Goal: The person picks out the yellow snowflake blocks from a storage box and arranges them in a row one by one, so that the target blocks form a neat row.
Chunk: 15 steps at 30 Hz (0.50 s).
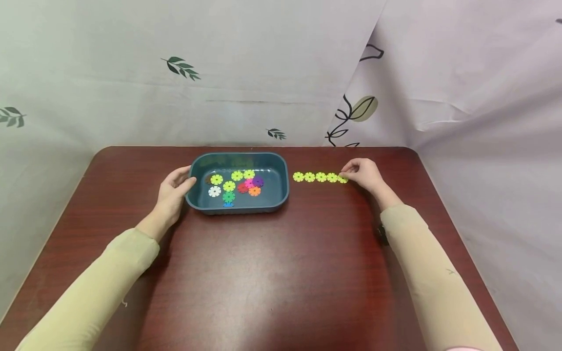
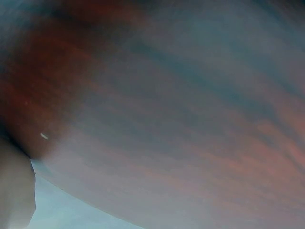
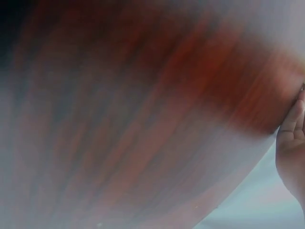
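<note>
At the left end of a dark blue-grey plastic basin (image 1: 239,210), my left hand (image 1: 172,195) holds the rim, thumb on top and fingers along the outside. Several notched plastic discs lie inside, among them yellow ones (image 1: 229,186), a white one (image 1: 214,191), a green one (image 1: 229,197) and an orange one (image 1: 254,191). To the basin's right, yellow discs (image 1: 321,177) form a straight row on the table. My right hand (image 1: 363,174) pinches the yellow disc (image 1: 344,180) at the row's right end, partly covering it. Both wrist views show mostly blurred tabletop, with a bit of hand (image 3: 291,155) at the edge.
The reddish-brown table (image 1: 263,273) has rounded far corners. A pale cloth with leaf prints (image 1: 246,73) hangs behind it and along both sides. Something small and dark (image 1: 383,234) shows by the right sleeve.
</note>
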Available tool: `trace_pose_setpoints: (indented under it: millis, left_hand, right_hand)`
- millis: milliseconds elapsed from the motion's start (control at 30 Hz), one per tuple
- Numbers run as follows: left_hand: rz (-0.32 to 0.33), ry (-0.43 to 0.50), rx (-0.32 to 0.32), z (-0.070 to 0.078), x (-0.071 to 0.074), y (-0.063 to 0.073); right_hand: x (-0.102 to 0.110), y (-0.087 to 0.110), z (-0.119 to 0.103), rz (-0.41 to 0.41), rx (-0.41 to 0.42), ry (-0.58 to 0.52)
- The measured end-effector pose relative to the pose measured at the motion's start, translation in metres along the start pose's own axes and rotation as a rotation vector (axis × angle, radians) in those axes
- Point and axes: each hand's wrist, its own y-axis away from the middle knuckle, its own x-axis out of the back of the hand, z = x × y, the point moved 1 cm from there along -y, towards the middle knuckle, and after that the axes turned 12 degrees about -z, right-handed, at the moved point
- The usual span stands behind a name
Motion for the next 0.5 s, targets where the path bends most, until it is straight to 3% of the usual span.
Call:
trace_pose_setpoints:
  millis: [267,500]
  left_hand:
    - [0.003,-0.007,0.018,0.000,0.001,0.000]
    - [0.012,-0.015,0.013,-0.001,0.002,0.000]
  right_hand:
    - [0.003,-0.005,-0.007,0.045,0.016,-0.047]
    - [0.007,-0.013,-0.030,0.041,0.048,-0.057]
